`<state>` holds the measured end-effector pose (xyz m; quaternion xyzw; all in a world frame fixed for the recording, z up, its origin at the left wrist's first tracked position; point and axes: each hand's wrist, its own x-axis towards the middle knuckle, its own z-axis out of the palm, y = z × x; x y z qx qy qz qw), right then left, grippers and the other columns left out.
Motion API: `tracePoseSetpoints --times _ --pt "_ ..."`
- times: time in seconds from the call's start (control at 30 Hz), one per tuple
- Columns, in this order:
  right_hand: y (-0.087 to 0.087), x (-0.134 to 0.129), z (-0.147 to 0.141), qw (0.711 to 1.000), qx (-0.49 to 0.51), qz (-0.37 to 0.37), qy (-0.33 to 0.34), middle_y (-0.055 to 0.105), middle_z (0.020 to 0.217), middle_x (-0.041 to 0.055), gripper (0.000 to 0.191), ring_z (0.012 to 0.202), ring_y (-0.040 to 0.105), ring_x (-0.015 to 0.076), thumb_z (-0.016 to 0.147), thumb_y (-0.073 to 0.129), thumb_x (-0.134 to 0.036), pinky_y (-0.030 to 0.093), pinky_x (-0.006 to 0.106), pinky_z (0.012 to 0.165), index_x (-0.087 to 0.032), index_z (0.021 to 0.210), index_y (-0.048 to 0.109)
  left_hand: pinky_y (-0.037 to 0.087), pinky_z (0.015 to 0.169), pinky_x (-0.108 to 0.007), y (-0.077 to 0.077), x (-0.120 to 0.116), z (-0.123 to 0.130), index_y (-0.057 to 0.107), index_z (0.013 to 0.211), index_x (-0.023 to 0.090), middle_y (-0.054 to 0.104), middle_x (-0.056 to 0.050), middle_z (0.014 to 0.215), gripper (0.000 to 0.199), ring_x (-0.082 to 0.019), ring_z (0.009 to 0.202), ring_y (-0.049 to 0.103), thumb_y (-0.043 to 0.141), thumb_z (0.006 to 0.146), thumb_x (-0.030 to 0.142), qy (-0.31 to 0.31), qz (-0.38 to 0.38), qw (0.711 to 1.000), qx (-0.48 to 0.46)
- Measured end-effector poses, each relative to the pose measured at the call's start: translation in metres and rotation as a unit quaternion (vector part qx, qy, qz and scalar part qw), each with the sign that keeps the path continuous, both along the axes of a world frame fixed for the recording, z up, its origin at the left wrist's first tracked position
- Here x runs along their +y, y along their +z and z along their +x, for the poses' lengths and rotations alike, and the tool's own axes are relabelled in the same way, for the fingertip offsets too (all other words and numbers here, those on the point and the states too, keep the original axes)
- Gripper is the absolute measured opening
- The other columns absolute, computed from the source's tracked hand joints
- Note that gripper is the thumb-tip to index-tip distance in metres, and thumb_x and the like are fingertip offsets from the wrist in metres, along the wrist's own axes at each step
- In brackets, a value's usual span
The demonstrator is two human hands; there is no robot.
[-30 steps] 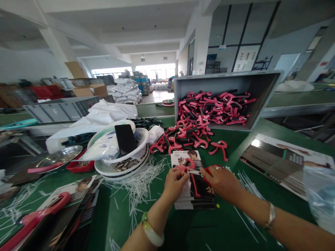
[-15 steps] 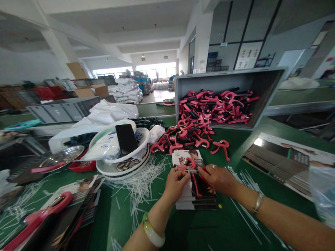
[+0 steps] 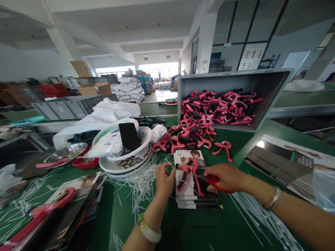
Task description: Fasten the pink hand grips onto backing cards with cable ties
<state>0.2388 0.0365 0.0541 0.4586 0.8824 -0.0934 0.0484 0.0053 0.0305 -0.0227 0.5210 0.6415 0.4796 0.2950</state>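
A pink-and-black hand grip exerciser (image 3: 195, 176) lies on a stack of printed cards (image 3: 184, 204), with a thin white cable tie showing near its black handle. Just left of the stack is my left hand (image 3: 164, 181); its thumb and fingers are apart, and I see nothing held in them. My right hand (image 3: 225, 176) grips red-handled scissors (image 3: 215, 180) at the right of the exerciser, their blades pointing left over the cards. More pink-and-black grip exercisers (image 3: 188, 134) are heaped behind the stack, and one sits apart at the right.
Behind the heap, a grey crate (image 3: 232, 75) on its side holds many exercisers. Cable ties (image 3: 142, 181) lie scattered at left, beside bowls carrying a phone (image 3: 129, 137). More card stacks flank the work: one at right (image 3: 282, 164), another at left (image 3: 86, 198) with an exerciser.
My left hand has let go near the exerciser and moved left, its fingers parting. My right hand, with the scissors, has drawn back to the right.
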Motion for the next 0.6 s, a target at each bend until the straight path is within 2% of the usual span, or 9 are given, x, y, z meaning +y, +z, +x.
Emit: tracePoseSetpoints --times 0.03,0.1,0.2,0.27,0.43,0.6 --pt "0.009 0.0 -0.001 0.999 -0.006 -0.035 -0.002 0.068 0.078 0.0013 0.039 0.07 0.062 0.0197 0.066 0.066 -0.053 0.032 0.024 0.053 -0.026 0.095 0.064 0.044 0.077 -0.032 0.001 -0.002 -0.005 0.058 0.104 0.014 0.055 -0.01 0.105 0.042 -0.017 0.077 0.052 0.06 0.071 0.039 0.012 -0.003 1.0 0.021" --pt "0.023 0.002 -0.007 0.996 -0.023 -0.082 0.003 0.067 0.074 -0.0004 0.044 0.065 0.06 0.0185 0.057 0.07 -0.057 0.029 0.023 0.05 -0.028 0.09 0.066 0.043 0.075 -0.032 0.003 -0.01 -0.011 0.059 0.105 0.017 0.057 -0.009 0.104 0.045 -0.017 0.077 0.053 0.06 0.071 0.046 -0.02 -0.027 0.997 0.072" --pt "0.031 0.008 -0.02 0.995 -0.034 -0.087 0.027 0.067 0.075 -0.0002 0.043 0.065 0.058 0.0179 0.056 0.07 -0.057 0.028 0.023 0.051 -0.027 0.086 0.068 0.04 0.069 -0.029 0.008 -0.023 -0.007 0.065 0.086 0.022 0.06 -0.004 0.091 0.038 -0.018 0.078 0.055 0.056 0.072 0.056 -0.095 -0.074 0.982 0.147" --pt "0.031 0.014 -0.028 0.994 -0.036 -0.093 0.039 0.067 0.075 -0.0004 0.043 0.065 0.057 0.0168 0.054 0.071 -0.057 0.028 0.023 0.051 -0.027 0.085 0.069 0.037 0.066 -0.028 0.012 -0.028 -0.002 0.065 0.078 0.023 0.06 -0.002 0.086 0.035 -0.018 0.079 0.055 0.055 0.072 0.056 -0.104 -0.09 0.975 0.174" --pt "0.033 0.029 -0.04 0.983 -0.041 -0.161 0.074 0.063 0.068 -0.0034 0.041 0.059 0.05 0.0113 0.049 0.076 -0.053 0.03 0.021 0.052 -0.024 0.078 0.07 0.034 0.062 -0.026 0.016 -0.025 0.0 0.066 0.075 0.023 0.061 -0.001 0.086 0.031 -0.017 0.078 0.056 0.059 0.07 0.053 -0.113 -0.116 0.972 0.171" --pt "0.042 0.046 -0.057 0.963 -0.081 -0.235 0.101 0.062 0.069 -0.0026 0.044 0.059 0.049 0.0107 0.049 0.077 -0.048 0.033 0.021 0.053 -0.02 0.082 0.071 0.034 0.06 -0.025 0.011 -0.019 -0.004 0.066 0.073 0.022 0.061 0.0 0.081 0.032 -0.015 0.069 0.055 0.061 0.067 0.053 -0.127 -0.114 0.975 0.14"
